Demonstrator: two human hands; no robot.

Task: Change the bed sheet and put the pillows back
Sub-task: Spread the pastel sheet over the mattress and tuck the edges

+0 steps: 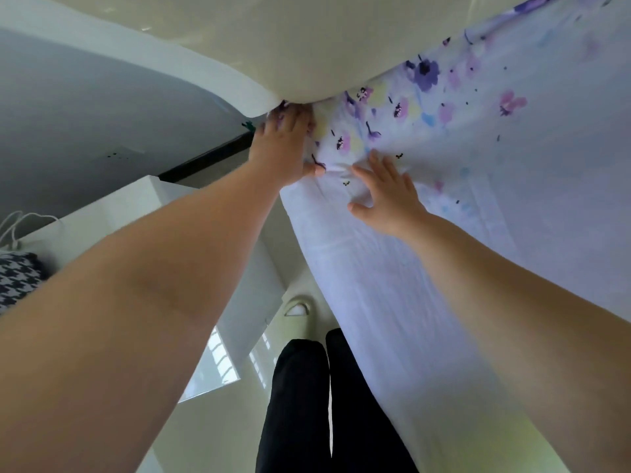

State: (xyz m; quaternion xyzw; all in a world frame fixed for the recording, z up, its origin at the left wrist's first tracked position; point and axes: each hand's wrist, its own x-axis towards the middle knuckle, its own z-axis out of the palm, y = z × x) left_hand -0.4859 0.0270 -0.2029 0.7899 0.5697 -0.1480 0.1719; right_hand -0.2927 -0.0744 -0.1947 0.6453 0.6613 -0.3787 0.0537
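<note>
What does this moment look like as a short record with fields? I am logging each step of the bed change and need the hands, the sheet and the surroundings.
sheet: floral sheet, draped over the mattress corner and hanging down the side
headboard: cream headboard, right above the corner
left hand: left hand pushes the sheet into the gap under the headboard, fingertips hidden
right hand: right hand lies flat on the sheet, fingers spread
nightstand: white nightstand beside the bed
floor: slipper on glossy tiles
pillows: none in view
</note>
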